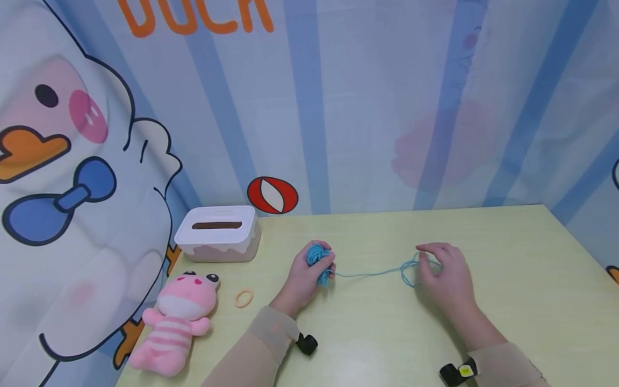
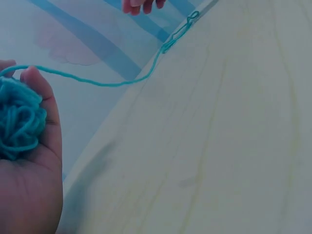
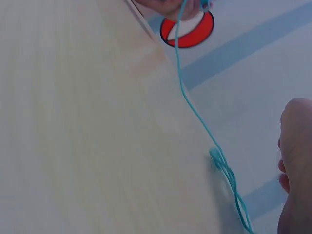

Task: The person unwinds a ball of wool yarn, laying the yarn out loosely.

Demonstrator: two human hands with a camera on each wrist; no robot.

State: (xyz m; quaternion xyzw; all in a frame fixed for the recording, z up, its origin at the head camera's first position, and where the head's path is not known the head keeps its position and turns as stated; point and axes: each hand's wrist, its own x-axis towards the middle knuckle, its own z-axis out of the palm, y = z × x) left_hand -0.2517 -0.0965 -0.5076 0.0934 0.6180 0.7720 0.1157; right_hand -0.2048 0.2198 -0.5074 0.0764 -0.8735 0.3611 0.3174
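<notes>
A bundle of blue yarn sits in my left hand, with the fingers curled round it and the thumb across its front. In the left wrist view the wound yarn rests against the palm. From it a single strand runs right to a few loose loops of yarn lying on the table. My right hand hovers over those loops, thumb and forefinger apart and loosely bent. Both wrist views show a gap between this hand and the yarn.
On the pale wooden table, a pink striped plush toy lies at the left. An orange ring is beside it. Behind them stands a white-lidded tissue box. A blue striped backdrop with a printed duck rises along the table's far edge.
</notes>
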